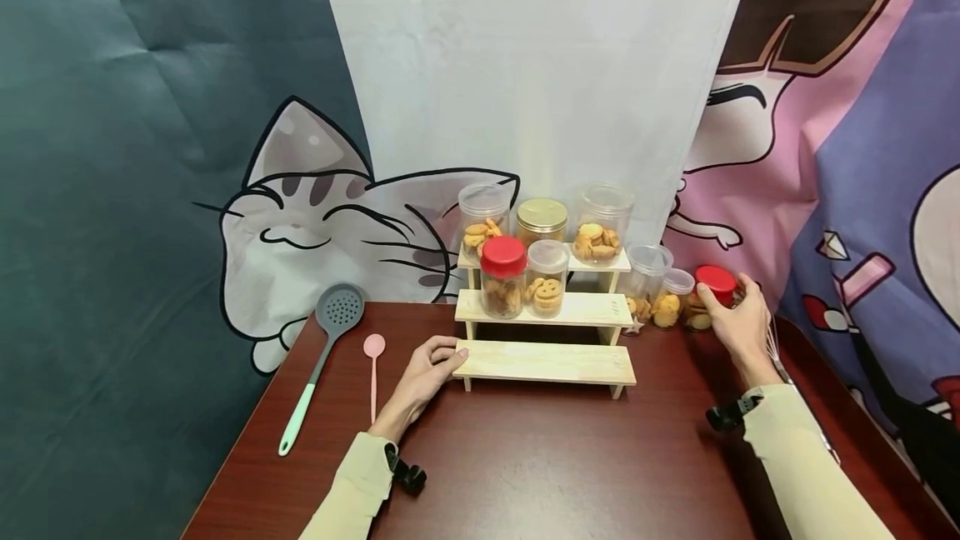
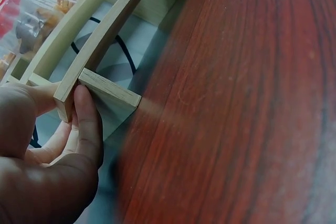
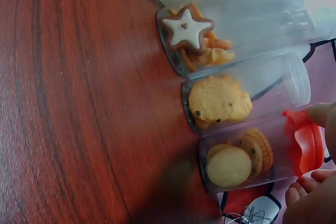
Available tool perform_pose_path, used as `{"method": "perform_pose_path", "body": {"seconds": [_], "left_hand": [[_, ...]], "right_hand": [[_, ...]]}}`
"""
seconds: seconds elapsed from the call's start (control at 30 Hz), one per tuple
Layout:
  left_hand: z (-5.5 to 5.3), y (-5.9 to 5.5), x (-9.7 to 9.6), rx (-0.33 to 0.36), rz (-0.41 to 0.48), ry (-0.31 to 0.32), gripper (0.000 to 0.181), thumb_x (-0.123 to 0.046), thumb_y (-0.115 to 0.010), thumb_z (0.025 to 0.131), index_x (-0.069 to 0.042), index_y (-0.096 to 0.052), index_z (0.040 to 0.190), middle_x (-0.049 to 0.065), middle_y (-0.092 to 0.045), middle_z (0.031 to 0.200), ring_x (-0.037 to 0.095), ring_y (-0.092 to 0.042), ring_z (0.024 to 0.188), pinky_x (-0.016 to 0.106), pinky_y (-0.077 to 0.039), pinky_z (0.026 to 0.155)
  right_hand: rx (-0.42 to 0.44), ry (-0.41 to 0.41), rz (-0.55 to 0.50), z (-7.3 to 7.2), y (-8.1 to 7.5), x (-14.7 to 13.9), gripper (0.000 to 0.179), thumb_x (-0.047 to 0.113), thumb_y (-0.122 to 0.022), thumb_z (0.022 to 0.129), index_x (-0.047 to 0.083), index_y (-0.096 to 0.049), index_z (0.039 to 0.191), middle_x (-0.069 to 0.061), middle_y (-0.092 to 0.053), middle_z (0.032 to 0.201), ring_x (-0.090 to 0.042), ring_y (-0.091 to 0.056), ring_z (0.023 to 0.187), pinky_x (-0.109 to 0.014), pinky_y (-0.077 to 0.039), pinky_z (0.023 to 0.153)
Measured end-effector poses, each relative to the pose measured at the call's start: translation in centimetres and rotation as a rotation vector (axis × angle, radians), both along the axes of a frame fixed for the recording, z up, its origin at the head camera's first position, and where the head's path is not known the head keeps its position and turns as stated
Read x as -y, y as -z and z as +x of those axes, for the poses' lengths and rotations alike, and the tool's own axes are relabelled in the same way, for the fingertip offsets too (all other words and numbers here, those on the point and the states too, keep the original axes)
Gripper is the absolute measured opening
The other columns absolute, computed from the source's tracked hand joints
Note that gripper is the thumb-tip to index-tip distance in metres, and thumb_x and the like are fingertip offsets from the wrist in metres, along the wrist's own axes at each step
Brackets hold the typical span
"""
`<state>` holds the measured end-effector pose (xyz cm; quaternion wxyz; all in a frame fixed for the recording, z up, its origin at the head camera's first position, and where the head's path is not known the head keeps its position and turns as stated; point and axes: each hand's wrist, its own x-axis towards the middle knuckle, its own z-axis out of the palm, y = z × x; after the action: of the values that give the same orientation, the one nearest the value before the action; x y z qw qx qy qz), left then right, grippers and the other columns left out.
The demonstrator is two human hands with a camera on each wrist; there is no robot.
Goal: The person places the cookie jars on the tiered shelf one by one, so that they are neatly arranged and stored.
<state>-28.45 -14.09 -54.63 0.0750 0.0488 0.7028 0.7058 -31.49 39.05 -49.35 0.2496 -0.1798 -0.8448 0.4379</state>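
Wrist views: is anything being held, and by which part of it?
The left grip pinches the wooden rack by the left end of its lowest shelf; the right grip holds a jar by its red lid.

Head view: above, facing forward and down over the surface (image 1: 585, 457); widest, farthest.
Left wrist view: close, tilted, on the left end of the stepped shelf (image 1: 546, 362).
Right wrist view: close, turned sideways, facing three jars (image 3: 262, 82) on the surface.
Head/left wrist share: that shelf end.
Head/right wrist share: those jars.
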Motion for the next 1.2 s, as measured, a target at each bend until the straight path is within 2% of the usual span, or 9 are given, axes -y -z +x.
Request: {"method": "perform_pose_path", "body": {"seconds": [0.33, 0.53, 0.8, 0.87, 0.97, 1.03, 1.1, 1.2], "left_hand": [[-0.1, 0.1, 0.1, 0.017, 0.017, -0.007, 0.042, -0.014, -0.076, 0.102, 0.006, -0.059, 0.136, 0.006, -0.074, 0.099, 0.01, -0.067, 0.082, 0.02, -0.056, 0.075], [-0.1, 0.1, 0.1, 0.016, 0.013, -0.004, 0.043, -0.014, -0.076, 0.102, 0.006, -0.059, 0.136, 0.008, -0.075, 0.101, 0.01, -0.067, 0.082, 0.021, -0.056, 0.076], [-0.1, 0.2, 0.1, 0.017, 0.013, -0.001, 0.043, -0.014, -0.075, 0.103, 0.006, -0.058, 0.137, 0.009, -0.075, 0.102, 0.01, -0.067, 0.083, 0.021, -0.057, 0.077], [-0.1, 0.2, 0.0, 0.018, 0.013, 0.001, 0.043, -0.014, -0.075, 0.103, 0.006, -0.058, 0.137, 0.009, -0.075, 0.103, 0.011, -0.067, 0.083, 0.021, -0.057, 0.077], [0.0, 0.2, 0.0, 0.019, 0.019, 0.006, 0.043, -0.013, -0.075, 0.103, 0.007, -0.057, 0.137, 0.009, -0.075, 0.103, 0.011, -0.068, 0.083, 0.022, -0.058, 0.076], [0.0, 0.1, 0.0, 0.014, 0.017, 0.006, 0.044, -0.013, -0.075, 0.103, 0.007, -0.057, 0.137, 0.009, -0.075, 0.102, 0.011, -0.068, 0.083, 0.022, -0.058, 0.076], [0.0, 0.0, -0.1, 0.011, 0.018, 0.006, 0.044, -0.013, -0.075, 0.103, 0.007, -0.057, 0.137, 0.008, -0.075, 0.101, 0.011, -0.068, 0.082, 0.022, -0.058, 0.076], [0.0, 0.0, 0.0, 0.007, 0.012, 0.005, 0.044, -0.013, -0.075, 0.102, 0.007, -0.057, 0.137, 0.007, -0.075, 0.101, 0.011, -0.067, 0.082, 0.022, -0.057, 0.076]], "right_hand": [[-0.025, -0.01, 0.077, -0.1, 0.5, 0.1, 0.08, 0.04, -0.072, 0.102, 0.004, -0.039, 0.166, -0.032, -0.052, 0.156, -0.053, -0.051, 0.142, -0.062, -0.038, 0.121], [-0.046, 0.015, 0.066, -0.3, 0.9, 0.2, 0.077, 0.037, -0.074, 0.102, 0.006, -0.043, 0.164, -0.03, -0.058, 0.153, -0.049, -0.056, 0.139, -0.06, -0.04, 0.118], [-0.049, 0.039, 0.049, -0.1, 1.2, 0.3, 0.073, 0.038, -0.076, 0.101, 0.012, -0.047, 0.163, -0.027, -0.064, 0.147, -0.04, -0.061, 0.13, -0.045, -0.045, 0.106], [-0.065, 0.04, 0.044, 0.1, 1.2, 0.4, 0.072, 0.036, -0.076, 0.101, 0.012, -0.048, 0.162, -0.026, -0.065, 0.146, -0.039, -0.062, 0.131, -0.045, -0.045, 0.109], [-0.089, 0.053, 0.045, 0.5, 1.2, 0.4, 0.07, 0.035, -0.078, 0.1, 0.012, -0.051, 0.16, -0.025, -0.067, 0.145, -0.04, -0.063, 0.13, -0.035, -0.046, 0.109], [-0.101, 0.063, 0.038, 0.8, 1.1, 0.5, 0.068, 0.036, -0.079, 0.099, 0.014, -0.054, 0.158, -0.024, -0.068, 0.144, -0.035, -0.065, 0.129, -0.026, -0.047, 0.106], [-0.108, 0.075, 0.028, 1.1, 0.9, 0.5, 0.068, 0.039, -0.08, 0.098, 0.016, -0.056, 0.157, -0.021, -0.069, 0.144, -0.02, -0.068, 0.121, -0.015, -0.045, 0.098], [-0.124, 0.081, 0.002, 1.6, 0.8, 0.6, 0.068, 0.041, -0.081, 0.097, 0.017, -0.057, 0.156, -0.021, -0.07, 0.144, 0.004, -0.061, 0.106, -0.007, -0.043, 0.09]]}}
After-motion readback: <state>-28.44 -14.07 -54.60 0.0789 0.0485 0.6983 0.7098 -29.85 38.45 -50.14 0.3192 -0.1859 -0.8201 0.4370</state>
